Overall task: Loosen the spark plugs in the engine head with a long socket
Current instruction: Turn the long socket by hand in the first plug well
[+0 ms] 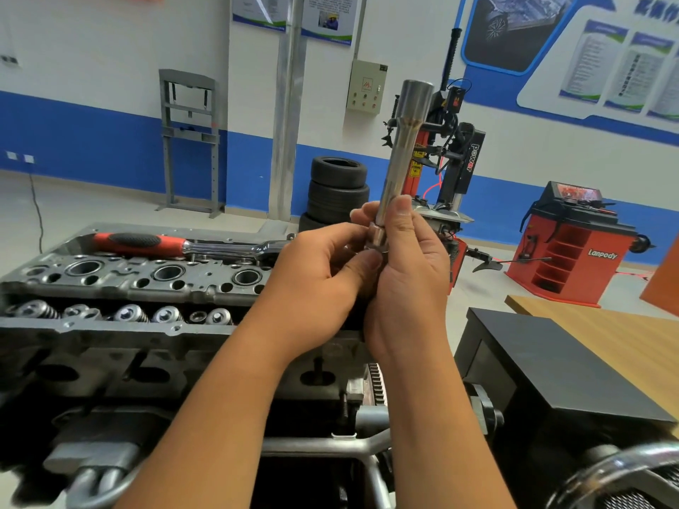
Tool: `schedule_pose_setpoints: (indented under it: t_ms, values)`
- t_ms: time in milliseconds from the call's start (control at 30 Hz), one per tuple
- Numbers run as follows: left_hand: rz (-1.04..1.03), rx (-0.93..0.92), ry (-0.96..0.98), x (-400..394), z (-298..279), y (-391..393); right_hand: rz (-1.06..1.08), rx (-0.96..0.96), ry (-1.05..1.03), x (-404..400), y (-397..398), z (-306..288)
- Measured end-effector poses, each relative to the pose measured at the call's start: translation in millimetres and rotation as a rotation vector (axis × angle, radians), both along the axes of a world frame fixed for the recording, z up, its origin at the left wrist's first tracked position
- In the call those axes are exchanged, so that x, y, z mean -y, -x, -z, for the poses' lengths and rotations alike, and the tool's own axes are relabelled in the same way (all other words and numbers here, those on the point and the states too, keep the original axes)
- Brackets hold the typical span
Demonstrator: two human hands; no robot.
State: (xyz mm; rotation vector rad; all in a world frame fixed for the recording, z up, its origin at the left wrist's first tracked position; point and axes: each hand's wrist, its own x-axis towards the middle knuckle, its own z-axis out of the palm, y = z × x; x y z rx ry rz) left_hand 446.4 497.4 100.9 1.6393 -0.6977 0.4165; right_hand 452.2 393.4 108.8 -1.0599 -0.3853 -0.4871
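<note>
A long steel socket point(402, 148) stands upright above the right end of the engine head point(121, 277). My right hand point(409, 273) grips its lower end, thumb along the shaft. My left hand point(323, 277) pinches the socket's base, where a small metal piece sits, mostly hidden by my fingers. A ratchet wrench with a red and black handle point(147, 244) lies across the far edge of the head, its steel head near my left hand. Spark plug wells point(167, 272) and valve springs point(128, 313) show in the head.
A black box point(551, 369) stands to the right on a wooden table point(624, 332). Behind are stacked tyres point(338, 189), a tyre changer point(455, 152), a red wheel balancer point(573, 247) and a grey press frame point(191, 141). A flywheel ring gear point(374, 383) sits below my hands.
</note>
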Motion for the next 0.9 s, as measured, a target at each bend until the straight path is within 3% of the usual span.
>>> schedule_pose_setpoints:
  t_ms: [133,300,533,733,900]
  values:
    - [-0.100,0.017,0.015,0.9,2.8,0.0,0.022,0.006,-0.016,0.4,0.6,0.6]
    - [0.057,0.003,-0.044,-0.1,-1.6,2.2,0.034,0.014,0.002,1.4,-0.1,1.6]
    - [-0.070,-0.004,-0.003,1.2,2.1,1.3,0.016,-0.013,-0.048,1.8,-0.3,0.4]
    - [0.065,0.016,-0.012,0.0,-3.2,5.1,0.051,0.011,-0.028,2.2,-1.7,2.1]
    - [-0.005,-0.028,0.026,1.2,-0.9,3.3,-0.004,0.000,-0.068,2.9,-1.1,1.3]
